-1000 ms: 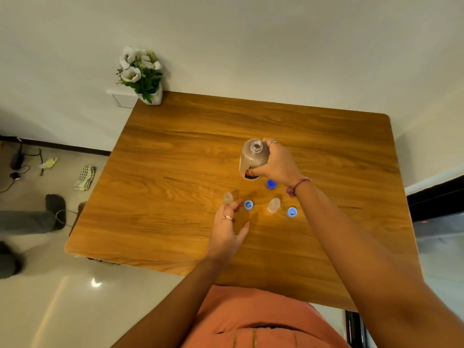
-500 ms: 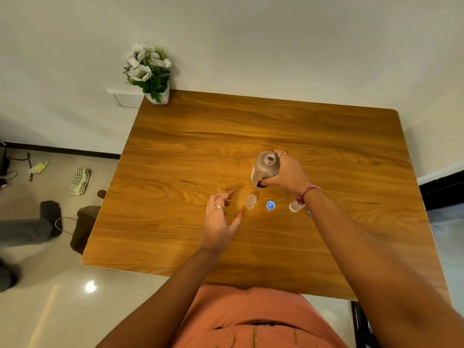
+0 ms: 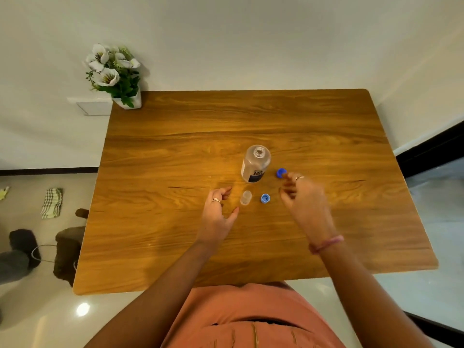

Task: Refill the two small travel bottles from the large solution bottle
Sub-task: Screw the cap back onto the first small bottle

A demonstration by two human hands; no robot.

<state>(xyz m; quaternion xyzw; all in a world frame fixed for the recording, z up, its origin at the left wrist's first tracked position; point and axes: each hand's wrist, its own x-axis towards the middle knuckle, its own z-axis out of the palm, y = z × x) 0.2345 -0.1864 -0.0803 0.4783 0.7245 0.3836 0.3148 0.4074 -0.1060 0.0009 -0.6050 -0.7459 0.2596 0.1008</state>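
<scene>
Both hands hold nothing: left hand (image 3: 218, 212) loose beside small clear plastic travel bottle (image 3: 245, 197); right hand (image 3: 305, 199) loose, fingers curled. Big clear solution bottle (image 3: 256, 164) upright, cap off, behind. Second small bottle hidden. Steady small one, pour slow.

Head cam, steep down-fwd over table (image 3: 175, 156), hands (image 3: 218, 212) near.

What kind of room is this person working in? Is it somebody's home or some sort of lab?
Most likely a room in a home. A plain wooden table stands against a white wall, with a small pot of white flowers at its corner, and a folded checked cloth lies on the glossy tiled floor.
</scene>
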